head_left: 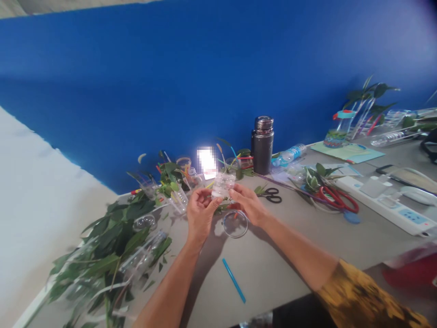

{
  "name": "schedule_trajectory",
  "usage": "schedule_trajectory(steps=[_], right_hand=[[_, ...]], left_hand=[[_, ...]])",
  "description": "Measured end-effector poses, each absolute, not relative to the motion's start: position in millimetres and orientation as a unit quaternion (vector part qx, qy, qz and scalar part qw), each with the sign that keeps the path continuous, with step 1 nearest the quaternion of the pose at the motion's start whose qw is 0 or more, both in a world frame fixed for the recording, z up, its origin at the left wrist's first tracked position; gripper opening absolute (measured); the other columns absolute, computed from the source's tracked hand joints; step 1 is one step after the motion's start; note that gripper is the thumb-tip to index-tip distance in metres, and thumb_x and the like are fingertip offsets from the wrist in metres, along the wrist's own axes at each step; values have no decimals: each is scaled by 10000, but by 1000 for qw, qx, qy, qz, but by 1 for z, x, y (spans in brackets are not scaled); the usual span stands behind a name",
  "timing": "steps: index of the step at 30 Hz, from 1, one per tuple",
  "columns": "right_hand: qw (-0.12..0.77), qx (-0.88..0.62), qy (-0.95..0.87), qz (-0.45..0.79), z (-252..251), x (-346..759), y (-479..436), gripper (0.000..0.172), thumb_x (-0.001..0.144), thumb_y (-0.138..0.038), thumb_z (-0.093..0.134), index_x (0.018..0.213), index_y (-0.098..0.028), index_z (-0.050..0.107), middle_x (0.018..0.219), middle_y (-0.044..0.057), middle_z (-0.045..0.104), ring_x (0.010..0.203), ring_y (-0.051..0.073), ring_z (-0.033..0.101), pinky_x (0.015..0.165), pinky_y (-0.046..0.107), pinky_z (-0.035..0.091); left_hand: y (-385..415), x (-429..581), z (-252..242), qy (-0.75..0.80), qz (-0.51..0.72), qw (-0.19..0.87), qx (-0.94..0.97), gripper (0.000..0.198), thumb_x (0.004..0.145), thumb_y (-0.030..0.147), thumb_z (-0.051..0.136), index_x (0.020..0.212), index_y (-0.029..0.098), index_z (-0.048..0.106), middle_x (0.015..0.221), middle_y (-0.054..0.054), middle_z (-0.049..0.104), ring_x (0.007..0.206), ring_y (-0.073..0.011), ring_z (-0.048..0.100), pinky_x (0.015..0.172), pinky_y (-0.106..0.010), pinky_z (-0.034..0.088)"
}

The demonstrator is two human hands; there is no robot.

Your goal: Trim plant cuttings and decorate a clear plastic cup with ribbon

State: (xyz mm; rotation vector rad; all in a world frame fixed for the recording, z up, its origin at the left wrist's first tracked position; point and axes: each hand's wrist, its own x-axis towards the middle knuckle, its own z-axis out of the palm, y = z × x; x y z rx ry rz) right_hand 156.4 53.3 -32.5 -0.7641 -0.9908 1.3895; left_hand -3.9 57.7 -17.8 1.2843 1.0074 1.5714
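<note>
Between both hands, above the middle of the table, is a clear ribbed plastic piece (pixel 223 184) that looks like a section of a drink bottle. My left hand (pixel 200 212) grips its left side with bent fingers and thumb. From the right, my right hand (pixel 251 205) pinches the other side. Just below them on the tabletop lies a thin round clear ring (pixel 235 224), perhaps a lid or cut rim. A blue straw piece (pixel 234 280) rests nearer to me. Black-handled scissors (pixel 273 196) lie right of my right hand.
Leafy cuttings (pixel 109 237) and clear plastic scraps crowd the left. At the back stand a bright lit screen (pixel 207 163) and a dark thermos (pixel 262 146), with a water bottle (pixel 290 155) lying beside it. Red-handled scissors (pixel 337 199) and a power strip (pixel 385 205) are on the right.
</note>
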Motion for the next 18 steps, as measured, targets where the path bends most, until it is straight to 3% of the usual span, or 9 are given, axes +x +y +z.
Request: schedule_trajectory(steps=[4,7,11,18], right_hand=[[577,-290,-393,655,-32,158,55,482,694,-555,880,1009,-209,763,974,49,757,838,188,706,733,315,633],[591,-293,-360,660,-33,159,57,421,713,-514,879,959,-193,762,964,61,766,773,179,714,717,317,643],[571,-326,-363,660,-39,158,60,415,726,-515,879,913,-173,737,821,39,734,666,157,703,587,261,615],[577,-345,-365,644,-43,157,62,567,636,-611,913,888,-162,676,786,33,714,647,163,706,525,243,594]], left_hand=[[54,-8,-19,416,602,352,583,310,791,419,811,997,199,739,1018,-79,779,947,-232,744,903,-395,582],[53,-13,-20,419,607,210,642,212,901,392,708,1006,225,783,1100,-85,778,1054,-245,724,998,-430,547],[52,-15,-17,371,590,49,715,140,938,304,657,956,236,778,993,-69,776,964,-229,728,930,-405,574],[47,-18,-11,352,490,-40,797,185,986,211,559,1037,246,734,996,-68,740,937,-208,709,873,-332,558]])
